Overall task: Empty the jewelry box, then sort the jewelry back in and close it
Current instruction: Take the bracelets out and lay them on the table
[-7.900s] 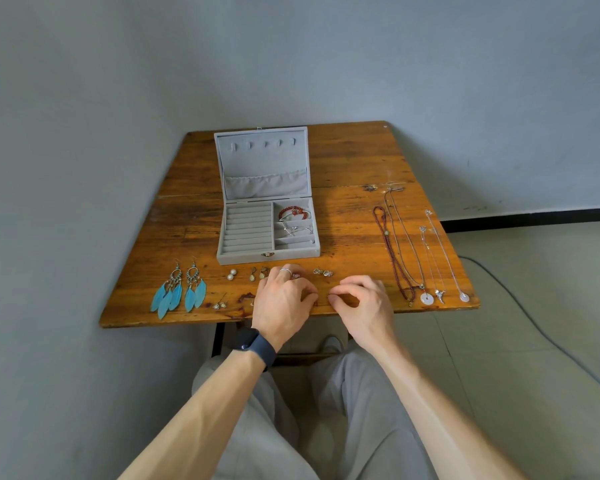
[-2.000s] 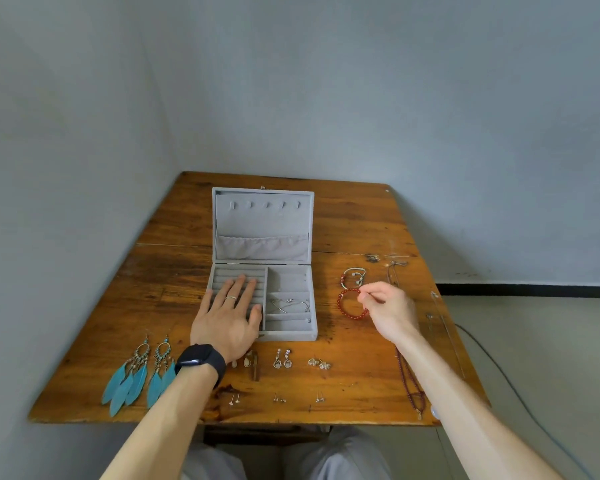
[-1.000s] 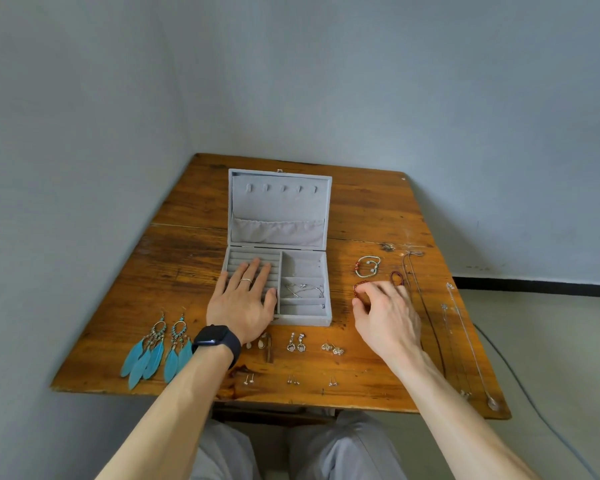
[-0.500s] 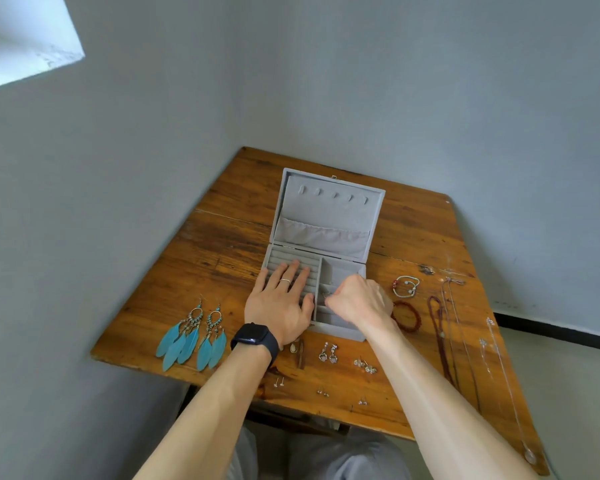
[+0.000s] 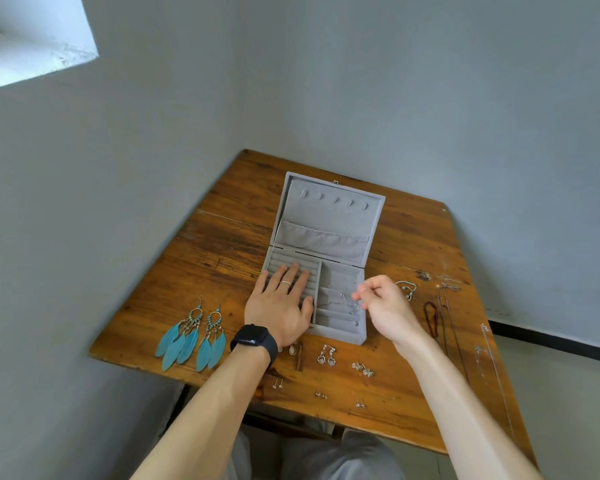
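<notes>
The grey jewelry box (image 5: 326, 216) stands open on the wooden table (image 5: 222, 244), its lid leaning back. My left hand (image 5: 283, 304) lies flat on the box's ring rolls at the left, fingers spread. My right hand (image 5: 385, 306) hovers over the box's right compartments and pinches a thin silver bracelet (image 5: 349, 301), which hangs from my fingertips just above the compartment. On the table to the right lie a silver bangle (image 5: 406, 289), a red bead bracelet (image 5: 433, 318) and necklaces (image 5: 454, 327).
Two teal feather earrings (image 5: 191, 336) lie at the table's left front. Several small earring pairs (image 5: 328, 356) sit in rows in front of the box. Thin silver chains (image 5: 489, 362) run along the right edge. Grey walls close in at the left and back.
My right hand left the red bead bracelet on the table, reached into the box and lifted a silver bracelet from the right compartment. My left hand stayed on the box. The view swung left.
</notes>
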Available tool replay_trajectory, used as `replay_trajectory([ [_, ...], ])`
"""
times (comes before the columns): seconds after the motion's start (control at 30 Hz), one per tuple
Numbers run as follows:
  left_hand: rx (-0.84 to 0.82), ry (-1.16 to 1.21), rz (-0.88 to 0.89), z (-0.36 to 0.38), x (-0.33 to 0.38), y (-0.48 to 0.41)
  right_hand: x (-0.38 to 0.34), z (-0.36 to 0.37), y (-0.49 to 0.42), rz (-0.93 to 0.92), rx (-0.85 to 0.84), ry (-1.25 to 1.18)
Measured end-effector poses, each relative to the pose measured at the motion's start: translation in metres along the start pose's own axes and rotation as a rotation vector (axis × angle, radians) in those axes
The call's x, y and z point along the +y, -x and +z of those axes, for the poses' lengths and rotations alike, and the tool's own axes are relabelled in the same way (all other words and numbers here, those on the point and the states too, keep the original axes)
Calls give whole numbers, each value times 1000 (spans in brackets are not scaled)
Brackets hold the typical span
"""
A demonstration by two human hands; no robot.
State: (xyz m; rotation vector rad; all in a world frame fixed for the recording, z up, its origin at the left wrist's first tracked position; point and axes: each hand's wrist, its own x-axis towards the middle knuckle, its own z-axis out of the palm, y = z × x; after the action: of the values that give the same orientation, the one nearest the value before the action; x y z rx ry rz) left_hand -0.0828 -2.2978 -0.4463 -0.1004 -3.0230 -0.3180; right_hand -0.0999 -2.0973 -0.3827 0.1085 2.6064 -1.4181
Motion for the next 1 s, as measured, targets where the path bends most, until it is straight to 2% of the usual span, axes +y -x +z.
replay_trajectory([
  [0.1,-3,-5,7,-1,-1,0,10,-19,20,18,94,-259],
  [0.23,-12,-2,14,-3,-2,-1,32,-31,52,91,137,-582],
  [0.47,-47,77,26,-21,1,-7,80,-30,99,179,214,-815],
  [0.63,17,64,194,-52,27,-32,108,-20,118,165,201,-845],
  [0.7,-21,-6,260,-58,45,-44,116,-16,122,141,213,-884],
  [0.87,-190,-470,467,-62,79,-60,127,-21,118,164,197,-1125],
  [1.0,-195,-684,551,-56,89,-58,131,-16,119,93,198,-1046],
])
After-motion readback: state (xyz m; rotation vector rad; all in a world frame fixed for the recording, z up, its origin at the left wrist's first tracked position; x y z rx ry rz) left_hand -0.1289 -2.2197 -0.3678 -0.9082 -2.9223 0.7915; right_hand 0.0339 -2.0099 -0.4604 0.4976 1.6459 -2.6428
